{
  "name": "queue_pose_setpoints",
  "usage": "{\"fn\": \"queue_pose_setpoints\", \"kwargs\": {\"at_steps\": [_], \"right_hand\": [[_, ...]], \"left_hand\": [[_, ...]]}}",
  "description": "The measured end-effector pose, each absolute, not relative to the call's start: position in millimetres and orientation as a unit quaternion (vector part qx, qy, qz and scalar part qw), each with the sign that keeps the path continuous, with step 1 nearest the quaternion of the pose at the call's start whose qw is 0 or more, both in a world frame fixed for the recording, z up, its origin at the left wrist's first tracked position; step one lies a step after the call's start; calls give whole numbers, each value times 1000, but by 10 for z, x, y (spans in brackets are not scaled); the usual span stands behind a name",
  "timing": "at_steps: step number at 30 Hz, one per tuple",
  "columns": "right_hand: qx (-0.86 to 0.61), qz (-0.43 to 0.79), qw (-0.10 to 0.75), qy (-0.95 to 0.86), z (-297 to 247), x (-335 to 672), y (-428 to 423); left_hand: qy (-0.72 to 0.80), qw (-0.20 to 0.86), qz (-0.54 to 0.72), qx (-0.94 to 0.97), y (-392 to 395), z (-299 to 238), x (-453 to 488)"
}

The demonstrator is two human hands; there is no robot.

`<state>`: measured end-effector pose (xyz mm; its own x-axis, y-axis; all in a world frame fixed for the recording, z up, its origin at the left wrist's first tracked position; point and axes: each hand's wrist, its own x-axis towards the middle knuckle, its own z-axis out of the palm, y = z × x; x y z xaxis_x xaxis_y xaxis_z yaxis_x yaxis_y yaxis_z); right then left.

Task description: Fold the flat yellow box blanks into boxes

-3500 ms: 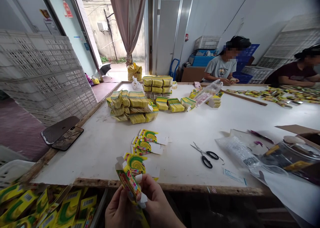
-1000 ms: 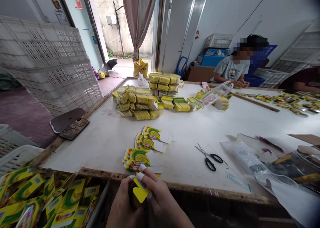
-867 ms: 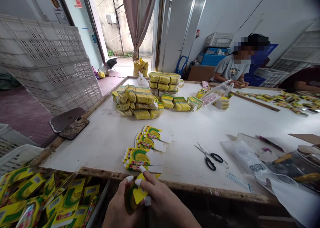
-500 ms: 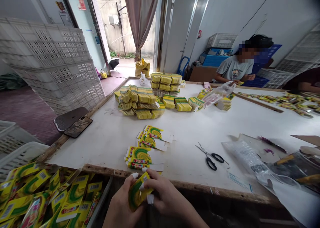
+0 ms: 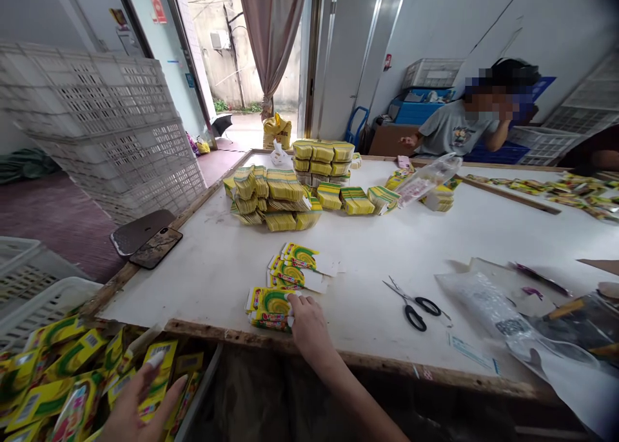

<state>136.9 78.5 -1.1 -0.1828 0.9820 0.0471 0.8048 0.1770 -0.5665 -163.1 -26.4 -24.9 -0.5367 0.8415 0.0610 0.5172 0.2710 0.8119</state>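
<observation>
My left hand [image 5: 140, 397] is over the crate of yellow-green folded cartons [image 5: 53, 355] at the lower left. Its thumb and forefinger are apart, and white covers a fingertip. On the table, my right hand [image 5: 309, 322] has its fingers closed on the right end of the nearest yellow carton [image 5: 268, 303], whose white flaps it hides. Just behind lie several more flat-lying cartons [image 5: 294, 268], overlapping with white flaps pointing right.
Bundles of flat cartons [image 5: 275, 190] are stacked farther back on the white table [image 5: 207, 274]. Scissors [image 5: 411, 303] and clear plastic bags [image 5: 478, 300] lie to the right, a phone [image 5: 157, 245] at the left edge. Another person [image 5: 457, 129] sits across the table.
The carton both hands held has left them. My left hand has moved down left over the crate; my right has reached forward to the cartons. The other person has raised a hand.
</observation>
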Motion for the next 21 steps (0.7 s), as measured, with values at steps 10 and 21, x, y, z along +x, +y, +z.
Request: {"fn": "queue_pose_setpoints", "kwargs": {"at_steps": [10, 21], "right_hand": [[-629, 181, 170, -737, 113, 1308, 811], [-568, 280, 397, -664, -169, 1469, 768]], "left_hand": [[579, 405, 413, 575, -133, -321, -669], [566, 497, 476, 454, -235, -280, -353]]}}
